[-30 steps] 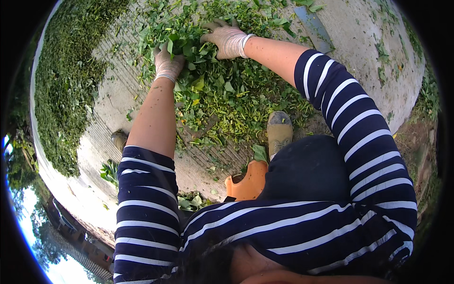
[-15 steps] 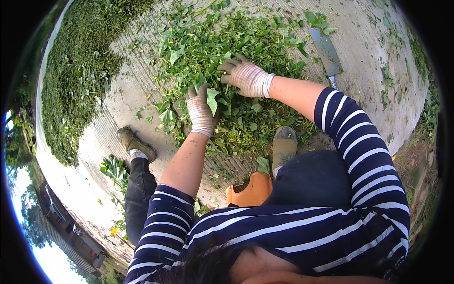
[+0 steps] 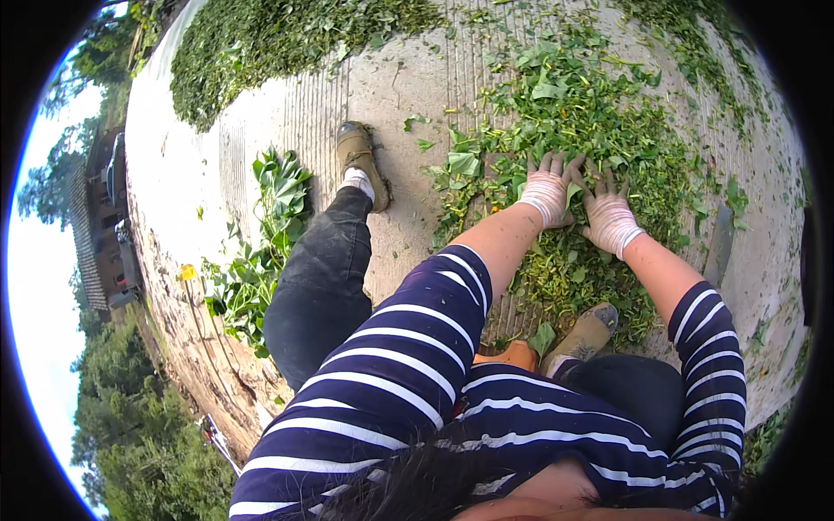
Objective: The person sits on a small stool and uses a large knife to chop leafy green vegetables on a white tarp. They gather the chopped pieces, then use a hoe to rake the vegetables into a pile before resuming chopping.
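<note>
Two spread hands, the white-gloved left hand (image 3: 547, 191) and white-gloved right hand (image 3: 611, 217), rest on chopped green leaves (image 3: 565, 117) toward the right edge of a ribbed grey concrete slab (image 3: 408, 91), a darker leaf layer (image 3: 278, 48) beyond, along its left edge.

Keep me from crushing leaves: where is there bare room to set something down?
Mostly bare concrete lies between the left shoe and the chopped-leaf pile. Another patch sits between the darker leaf spread and the leafy bundle. It's crowded around the left hand and right hand, both at the pile.
</note>
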{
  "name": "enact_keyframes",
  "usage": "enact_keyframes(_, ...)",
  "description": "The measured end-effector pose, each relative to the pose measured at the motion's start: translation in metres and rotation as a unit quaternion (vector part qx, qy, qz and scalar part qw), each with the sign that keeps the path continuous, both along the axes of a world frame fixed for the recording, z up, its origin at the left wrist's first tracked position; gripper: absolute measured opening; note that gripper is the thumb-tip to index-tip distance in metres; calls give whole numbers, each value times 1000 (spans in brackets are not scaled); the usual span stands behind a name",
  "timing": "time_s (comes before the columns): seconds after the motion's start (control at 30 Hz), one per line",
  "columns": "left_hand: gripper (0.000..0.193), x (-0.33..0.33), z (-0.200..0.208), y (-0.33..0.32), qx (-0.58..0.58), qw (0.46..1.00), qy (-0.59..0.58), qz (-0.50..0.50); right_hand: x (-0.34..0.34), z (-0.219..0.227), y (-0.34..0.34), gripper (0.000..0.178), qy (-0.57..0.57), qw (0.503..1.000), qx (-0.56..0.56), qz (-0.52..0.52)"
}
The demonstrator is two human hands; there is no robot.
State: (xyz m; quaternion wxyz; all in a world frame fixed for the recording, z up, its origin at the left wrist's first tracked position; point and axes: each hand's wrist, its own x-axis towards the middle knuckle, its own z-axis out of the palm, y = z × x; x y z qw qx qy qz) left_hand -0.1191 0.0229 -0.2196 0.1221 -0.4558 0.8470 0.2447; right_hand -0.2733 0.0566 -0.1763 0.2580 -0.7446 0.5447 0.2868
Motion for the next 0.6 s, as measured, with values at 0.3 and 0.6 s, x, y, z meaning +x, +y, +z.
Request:
enact_keyframes(0.3,99,86,89,-95,223,969,107,-23,36,-13,-11,92,178,982,58,15)
enact_keyframes(0.6,61,530,166,-19,-292,764,137,558,50,32,-19,128,203,975,72,57)
